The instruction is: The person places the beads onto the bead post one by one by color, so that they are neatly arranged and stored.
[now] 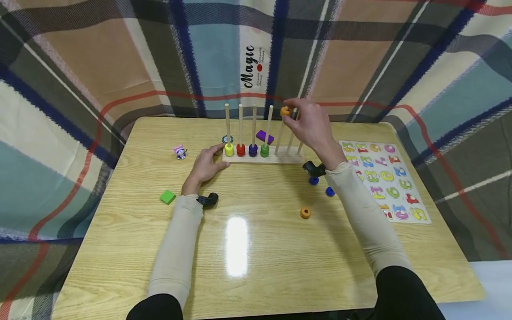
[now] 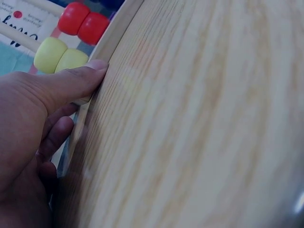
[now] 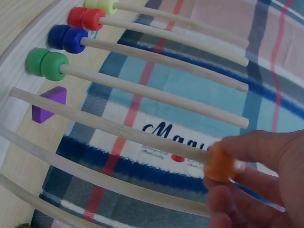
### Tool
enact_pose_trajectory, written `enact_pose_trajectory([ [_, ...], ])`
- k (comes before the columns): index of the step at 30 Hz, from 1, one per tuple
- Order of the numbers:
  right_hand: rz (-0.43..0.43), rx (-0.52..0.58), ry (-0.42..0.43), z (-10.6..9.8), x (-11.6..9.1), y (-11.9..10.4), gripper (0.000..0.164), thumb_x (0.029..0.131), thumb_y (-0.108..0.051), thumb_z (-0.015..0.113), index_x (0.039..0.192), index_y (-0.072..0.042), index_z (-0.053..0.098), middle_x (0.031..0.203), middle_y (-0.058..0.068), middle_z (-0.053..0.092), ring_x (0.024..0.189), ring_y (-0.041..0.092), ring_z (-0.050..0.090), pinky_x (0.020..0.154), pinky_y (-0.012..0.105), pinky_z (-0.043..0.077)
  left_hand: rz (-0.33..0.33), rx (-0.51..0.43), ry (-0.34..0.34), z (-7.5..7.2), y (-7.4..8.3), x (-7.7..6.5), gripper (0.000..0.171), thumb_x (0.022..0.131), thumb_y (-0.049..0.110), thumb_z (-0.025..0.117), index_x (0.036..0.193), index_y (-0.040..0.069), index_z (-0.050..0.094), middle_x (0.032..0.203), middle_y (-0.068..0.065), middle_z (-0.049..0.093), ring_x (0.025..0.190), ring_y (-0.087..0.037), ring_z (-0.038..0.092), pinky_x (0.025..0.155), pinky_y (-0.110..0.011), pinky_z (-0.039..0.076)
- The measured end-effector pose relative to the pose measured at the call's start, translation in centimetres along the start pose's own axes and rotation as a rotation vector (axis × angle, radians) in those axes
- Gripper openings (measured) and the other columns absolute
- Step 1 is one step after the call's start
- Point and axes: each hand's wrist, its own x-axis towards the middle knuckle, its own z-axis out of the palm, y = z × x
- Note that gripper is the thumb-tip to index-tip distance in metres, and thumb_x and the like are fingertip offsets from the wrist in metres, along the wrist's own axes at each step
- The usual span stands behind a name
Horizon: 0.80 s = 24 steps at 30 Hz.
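Observation:
My right hand pinches an orange bead between thumb and fingers. In the right wrist view the bead sits at the tip of the fifth wooden peg. At the left end of the peg rack, my left hand grips the base, with its thumb along the front edge. Two beads each stand on the first pegs: yellow beads, red beads, dark blue beads and green beads. The pegs to the right carry none.
A second orange bead and blue beads lie right of centre. Under my right forearm is a sheet of colourful number pictures. A small figurine and green block are left; a purple block lies behind the rack.

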Motion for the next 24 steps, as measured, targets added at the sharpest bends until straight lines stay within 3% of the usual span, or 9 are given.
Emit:
enact_pose_trajectory([
  [5, -0.009, 0.038, 0.067, -0.2, -1.7, 0.0, 0.049, 0.103, -0.03, 0.072, 0.147, -0.01, 0.064, 0.124, 0.014, 0.069, 0.074, 0.026, 0.061, 0.064, 0.038, 0.044, -0.004, -0.007, 0.001, 0.0, 0.0, 0.0, 0.073, 0.101, 0.021, 0.076, 0.165, 0.012, 0.043, 0.153, -0.025, 0.054, 0.139, -0.043, 0.045, 0.119, -0.061, 0.031],
  [7, -0.028, 0.045, 0.101, -0.3, -3.2, 0.2, 0.043, 0.103, -0.027, 0.071, 0.141, -0.008, 0.067, 0.129, 0.014, 0.068, 0.075, 0.025, 0.061, 0.065, 0.038, 0.045, -0.005, -0.004, -0.002, 0.0, 0.0, 0.0, 0.073, 0.101, 0.022, 0.076, 0.166, 0.013, 0.042, 0.153, -0.025, 0.054, 0.139, -0.043, 0.045, 0.119, -0.061, 0.032],
  [9, -0.034, 0.027, 0.066, -0.3, -5.0, 0.5, 0.036, 0.103, -0.026, 0.071, 0.133, -0.005, 0.071, 0.122, 0.015, 0.069, 0.071, 0.025, 0.059, 0.063, 0.038, 0.046, -0.006, 0.0, -0.002, -0.2, 0.1, 0.0, 0.074, 0.101, 0.022, 0.076, 0.166, 0.012, 0.042, 0.153, -0.025, 0.054, 0.14, -0.043, 0.045, 0.12, -0.061, 0.031],
  [11, -0.025, -0.02, -0.055, -0.1, -7.3, 1.1, 0.032, 0.102, -0.027, 0.072, 0.125, -0.005, 0.074, 0.112, 0.013, 0.072, 0.068, 0.025, 0.06, 0.059, 0.04, 0.047, -0.008, 0.003, 0.001, -0.1, 0.2, 0.1, 0.074, 0.101, 0.022, 0.077, 0.166, 0.013, 0.042, 0.153, -0.025, 0.054, 0.14, -0.043, 0.045, 0.12, -0.062, 0.031],
  [16, 0.06, -0.145, -0.535, 1.5, -13.2, 3.0, 0.042, 0.099, -0.041, 0.076, 0.124, -0.008, 0.07, 0.095, 0.003, 0.073, 0.076, 0.018, 0.066, 0.063, 0.039, 0.052, -0.009, 0.007, 0.004, -0.1, 0.2, 0.3, 0.074, 0.101, 0.021, 0.077, 0.165, 0.013, 0.043, 0.152, -0.025, 0.055, 0.14, -0.044, 0.045, 0.121, -0.062, 0.029],
  [18, 0.086, -0.155, -0.657, 2.3, -15.4, 3.6, 0.044, 0.098, -0.045, 0.077, 0.122, -0.009, 0.067, 0.089, -0.001, 0.07, 0.076, 0.015, 0.065, 0.063, 0.036, 0.051, -0.011, 0.01, -0.001, -0.1, 0.2, 0.3, 0.074, 0.101, 0.022, 0.076, 0.166, 0.013, 0.042, 0.153, -0.025, 0.054, 0.141, -0.043, 0.044, 0.121, -0.062, 0.029],
  [20, 0.088, -0.138, -0.705, 3.1, -17.1, 4.0, 0.04, 0.097, -0.044, 0.078, 0.116, -0.011, 0.064, 0.083, -0.004, 0.066, 0.07, 0.012, 0.06, 0.059, 0.033, 0.047, -0.013, 0.008, -0.002, 0.0, 0.1, 0.3, 0.074, 0.101, 0.022, 0.076, 0.166, 0.013, 0.042, 0.154, -0.025, 0.054, 0.141, -0.043, 0.044, 0.121, -0.062, 0.029],
  [24, 0.036, -0.086, -0.657, 4.2, -18.9, 4.1, 0.023, 0.097, -0.03, 0.076, 0.105, -0.012, 0.064, 0.077, -0.005, 0.06, 0.064, 0.011, 0.052, 0.054, 0.029, 0.041, -0.007, 0.001, -0.001, 0.2, -0.1, 0.3, 0.074, 0.101, 0.023, 0.076, 0.166, 0.012, 0.042, 0.154, -0.026, 0.053, 0.141, -0.043, 0.043, 0.12, -0.062, 0.029],
])
